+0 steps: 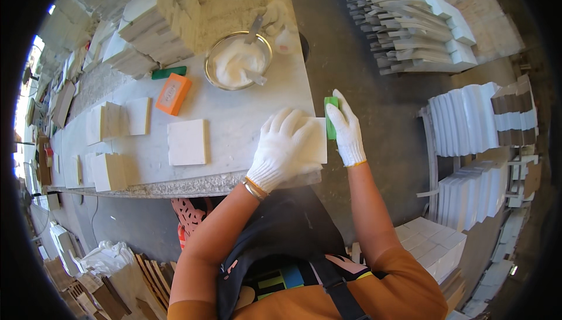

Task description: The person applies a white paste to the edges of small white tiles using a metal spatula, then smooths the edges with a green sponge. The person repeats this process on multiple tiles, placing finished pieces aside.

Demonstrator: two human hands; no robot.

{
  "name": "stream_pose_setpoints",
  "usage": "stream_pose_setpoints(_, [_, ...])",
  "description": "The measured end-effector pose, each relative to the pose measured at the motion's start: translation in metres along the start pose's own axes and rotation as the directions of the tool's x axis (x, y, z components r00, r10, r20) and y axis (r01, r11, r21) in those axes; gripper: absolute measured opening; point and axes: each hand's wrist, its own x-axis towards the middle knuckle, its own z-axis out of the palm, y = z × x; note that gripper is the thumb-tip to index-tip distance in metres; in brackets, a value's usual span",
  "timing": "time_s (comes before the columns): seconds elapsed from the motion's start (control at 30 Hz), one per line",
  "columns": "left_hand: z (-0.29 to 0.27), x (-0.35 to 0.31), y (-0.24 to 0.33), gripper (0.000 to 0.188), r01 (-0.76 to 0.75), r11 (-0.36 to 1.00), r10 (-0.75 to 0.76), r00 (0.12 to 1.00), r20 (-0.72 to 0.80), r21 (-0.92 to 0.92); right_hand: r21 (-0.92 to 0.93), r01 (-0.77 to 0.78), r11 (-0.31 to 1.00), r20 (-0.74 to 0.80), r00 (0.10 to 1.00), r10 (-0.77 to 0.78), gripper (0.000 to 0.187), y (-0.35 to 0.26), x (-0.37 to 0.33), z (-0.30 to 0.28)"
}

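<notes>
My left hand, in a white knit glove, lies flat with fingers stretched on a white square tile at the table's right edge. The tile's right side reaches to that edge or slightly past it. In my right hand, also gloved, is a green sanding block, held upright close against the tile's right side. Whether the two touch is hard to make out. A second white tile lies to the left of my left hand.
On the stone-topped table stand a metal bowl of white paste with spatulas, an orange block, a green block and tile stacks. Slabs pile up at the back left. More stacked tiles stand at right.
</notes>
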Motion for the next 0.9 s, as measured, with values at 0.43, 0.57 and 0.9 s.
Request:
stream_pose_setpoints(0.43, [-0.020,-0.031,-0.004,0.085,0.070,0.997,-0.066,0.993,-0.099,0.040,0.047,0.057,0.997,0.070,0.996,-0.060,0.068,-0.053,0.006,0.023])
stream_pose_setpoints(0.57, [-0.032,-0.068,-0.007,0.095,0.187,0.982,-0.183,0.960,-0.214,-0.001,0.020,0.097,0.995,0.213,0.972,-0.099,0.069,-0.064,0.001,0.054])
stream_pose_setpoints(0.9, [-0.063,-0.084,0.016,0.084,0.115,0.990,-0.138,0.871,-0.472,-0.077,-0.089,0.062,0.994,0.506,0.863,-0.009,0.098,-0.089,-0.080,0.040])
